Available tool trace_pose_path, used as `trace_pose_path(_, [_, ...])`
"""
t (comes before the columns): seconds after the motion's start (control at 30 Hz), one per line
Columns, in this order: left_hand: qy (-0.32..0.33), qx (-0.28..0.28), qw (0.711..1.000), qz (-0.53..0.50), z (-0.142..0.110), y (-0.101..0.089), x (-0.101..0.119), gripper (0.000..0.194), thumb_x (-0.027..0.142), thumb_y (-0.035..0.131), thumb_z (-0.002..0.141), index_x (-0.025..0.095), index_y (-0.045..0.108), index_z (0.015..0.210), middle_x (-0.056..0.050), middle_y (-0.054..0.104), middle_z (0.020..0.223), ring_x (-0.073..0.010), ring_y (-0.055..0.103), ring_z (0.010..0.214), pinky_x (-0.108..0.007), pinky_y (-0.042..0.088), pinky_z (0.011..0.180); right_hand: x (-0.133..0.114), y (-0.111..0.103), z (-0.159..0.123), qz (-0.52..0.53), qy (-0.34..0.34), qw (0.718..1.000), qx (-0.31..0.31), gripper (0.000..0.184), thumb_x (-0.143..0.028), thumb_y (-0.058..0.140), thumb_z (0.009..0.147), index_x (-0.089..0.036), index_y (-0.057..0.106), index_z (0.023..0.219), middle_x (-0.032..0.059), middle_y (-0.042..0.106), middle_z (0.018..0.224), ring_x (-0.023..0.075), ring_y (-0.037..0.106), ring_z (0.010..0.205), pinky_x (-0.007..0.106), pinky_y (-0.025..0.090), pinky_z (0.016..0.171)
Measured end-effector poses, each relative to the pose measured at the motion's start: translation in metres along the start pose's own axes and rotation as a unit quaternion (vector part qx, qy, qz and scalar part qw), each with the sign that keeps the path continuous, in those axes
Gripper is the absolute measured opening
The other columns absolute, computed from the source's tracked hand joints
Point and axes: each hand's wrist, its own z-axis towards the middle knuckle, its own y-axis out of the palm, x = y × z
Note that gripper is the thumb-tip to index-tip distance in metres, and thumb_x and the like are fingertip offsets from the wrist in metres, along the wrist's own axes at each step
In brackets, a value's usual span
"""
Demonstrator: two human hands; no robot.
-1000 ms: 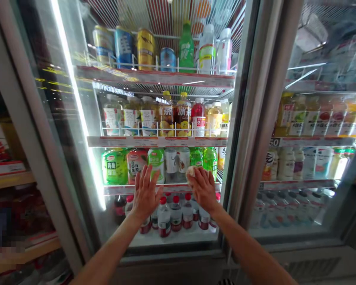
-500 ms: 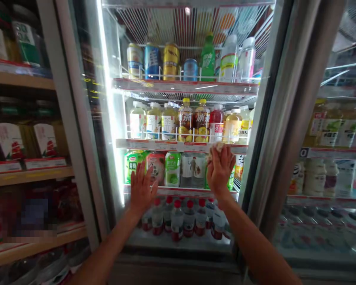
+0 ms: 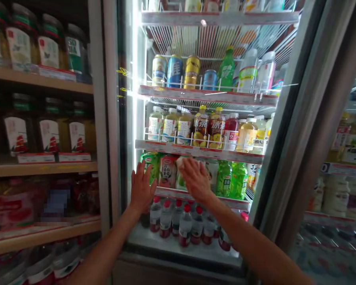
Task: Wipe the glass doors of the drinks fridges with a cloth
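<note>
My right hand (image 3: 195,180) presses a pale, crumpled cloth (image 3: 181,163) flat against the glass door (image 3: 178,211) of a lit drinks fridge. Only the cloth's edge shows past my fingers; the palm side is hidden. Behind that hand, it partly covers the bottles on the lower shelf. With fingers spread, my left hand (image 3: 142,186) lies against the glass at the lower left and holds nothing. Behind its fingertips stands a green drink bottle (image 3: 153,162), and beside it a red-labelled one (image 3: 167,172).
Cans and bottles fill the lit fridge shelves (image 3: 195,148), with several red-capped bottles (image 3: 185,229) at the bottom. Wooden shelves (image 3: 47,168) with large jars stand at left. A metal door frame (image 3: 311,118) runs along the right, beside another drinks fridge.
My right hand has slid left across the glass with the cloth, from the right side to the middle. My left hand stays about in place while the view has shifted left.
</note>
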Motion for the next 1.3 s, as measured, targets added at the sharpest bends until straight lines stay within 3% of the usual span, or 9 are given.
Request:
trace_pose_path(0.07, [-0.003, -0.007, 1.000, 0.004, 0.003, -0.003, -0.010, 0.055, 0.031, 0.043, 0.088, 0.020, 0.028, 0.140, -0.014, 0.023, 0.149, -0.0266, 0.016, 0.139, -0.052, 0.021, 0.110, -0.007, 0.004, 0.007, 0.013, -0.061, 0.998, -0.031, 0.049, -0.020, 0.045, 0.085, -0.025, 0.042, 0.134, 0.0019, 0.042, 0.141, 0.0183, 0.019, 0.139, 0.042, 0.014, 0.114])
trace_pose_path(0.23, [-0.024, -0.019, 0.999, 0.011, 0.014, -0.013, -0.031, 0.048, 0.034, 0.038, 0.089, 0.017, 0.037, 0.134, -0.014, 0.029, 0.147, -0.0266, 0.021, 0.138, -0.052, 0.022, 0.110, -0.011, 0.013, 0.041, -0.010, 0.144, 0.989, 0.018, 0.050, -0.024, 0.043, 0.087, -0.022, 0.039, 0.136, 0.0078, 0.031, 0.147, 0.0240, 0.015, 0.140, 0.049, 0.014, 0.113])
trace_pose_path(0.37, [-0.043, -0.016, 0.999, 0.022, 0.021, -0.023, -0.044, 0.049, 0.034, 0.037, 0.089, 0.015, 0.038, 0.134, -0.016, 0.030, 0.146, -0.0276, 0.022, 0.138, -0.052, 0.022, 0.109, -0.030, 0.026, 0.052, 0.048, -0.061, 0.995, -0.068, 0.054, -0.020, 0.044, 0.085, -0.024, 0.036, 0.138, 0.0036, 0.034, 0.146, 0.0204, 0.019, 0.139, 0.045, 0.014, 0.114])
trace_pose_path(0.43, [-0.050, -0.011, 0.998, 0.029, 0.022, -0.028, -0.052, 0.049, 0.034, 0.038, 0.089, 0.015, 0.037, 0.134, -0.016, 0.030, 0.146, -0.0276, 0.023, 0.138, -0.051, 0.022, 0.110, -0.035, 0.030, 0.063, 0.058, -0.088, 0.992, -0.073, 0.055, -0.019, 0.045, 0.084, -0.025, 0.035, 0.138, 0.0027, 0.034, 0.146, 0.0195, 0.020, 0.139, 0.045, 0.015, 0.114])
trace_pose_path(0.6, [-0.077, 0.009, 0.997, 0.029, 0.024, -0.040, -0.073, 0.049, 0.034, 0.038, 0.088, 0.015, 0.037, 0.134, -0.015, 0.029, 0.147, -0.0267, 0.021, 0.138, -0.050, 0.020, 0.111, -0.044, 0.041, 0.093, 0.030, 0.086, 0.996, 0.009, 0.052, -0.021, 0.045, 0.086, -0.023, 0.036, 0.137, 0.0061, 0.029, 0.148, 0.0250, 0.017, 0.139, 0.052, 0.016, 0.112])
trace_pose_path(0.77, [-0.077, 0.018, 0.996, 0.029, 0.028, -0.053, -0.085, 0.051, 0.034, 0.038, 0.089, 0.015, 0.033, 0.136, -0.016, 0.027, 0.147, -0.0267, 0.020, 0.138, -0.050, 0.021, 0.110, -0.076, 0.060, 0.105, 0.077, -0.147, 0.983, -0.073, 0.051, -0.016, 0.041, 0.086, -0.023, 0.036, 0.137, 0.0022, 0.036, 0.145, 0.0201, 0.027, 0.136, 0.044, 0.019, 0.114])
trace_pose_path(0.93, [-0.063, 0.046, 0.996, 0.048, 0.034, -0.065, -0.098, 0.052, 0.034, 0.037, 0.089, 0.017, 0.031, 0.138, -0.015, 0.028, 0.147, -0.0267, 0.022, 0.138, -0.049, 0.021, 0.110, -0.096, 0.073, 0.147, 0.069, -0.007, 0.996, -0.056, 0.048, -0.019, 0.037, 0.088, -0.020, 0.036, 0.137, 0.0056, 0.027, 0.149, 0.0251, 0.019, 0.139, 0.052, 0.016, 0.113])
trace_pose_path(1.13, [-0.056, 0.070, 0.995, 0.052, 0.047, -0.078, -0.110, 0.051, 0.035, 0.039, 0.089, 0.018, 0.034, 0.136, -0.016, 0.030, 0.146, -0.0280, 0.025, 0.137, -0.050, 0.024, 0.109, -0.113, 0.084, 0.155, 0.102, -0.182, 0.975, -0.079, 0.046, -0.017, 0.039, 0.088, -0.021, 0.041, 0.133, 0.0040, 0.037, 0.144, 0.0205, 0.031, 0.134, 0.046, 0.025, 0.112])
trace_pose_path(1.3, [-0.049, 0.088, 0.994, 0.039, 0.069, -0.080, -0.105, 0.053, 0.035, 0.039, 0.089, 0.020, 0.031, 0.138, -0.014, 0.027, 0.148, -0.0283, 0.024, 0.137, -0.050, 0.023, 0.109, -0.084, 0.070, 0.179, 0.064, -0.023, 0.997, -0.037, 0.045, -0.019, 0.038, 0.089, -0.020, 0.040, 0.134, 0.0056, 0.030, 0.148, 0.0256, 0.021, 0.138, 0.053, 0.018, 0.113])
